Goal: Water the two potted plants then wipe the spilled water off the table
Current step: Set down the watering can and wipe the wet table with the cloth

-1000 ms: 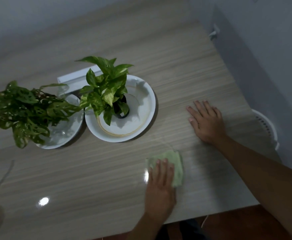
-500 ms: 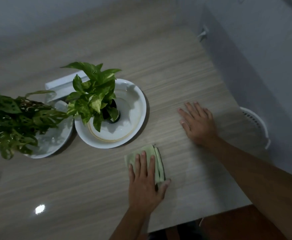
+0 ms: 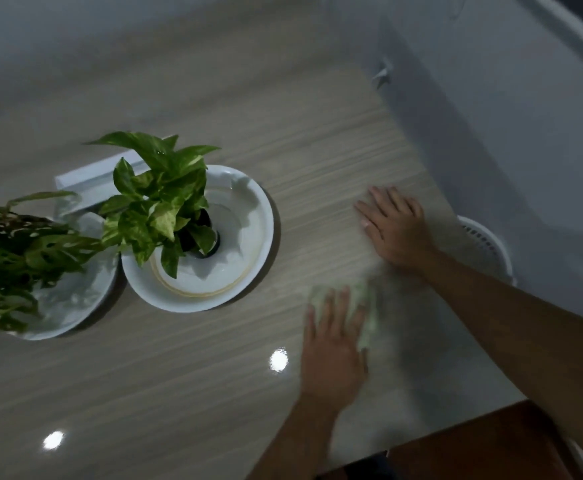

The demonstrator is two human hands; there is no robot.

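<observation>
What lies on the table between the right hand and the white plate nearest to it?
Nothing: in the head view, only bare table shows between the right hand and the plate.

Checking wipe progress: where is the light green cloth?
Head view, lower right: light green cloth flat on the wooden table under the left hand, right of the white plate.
</observation>
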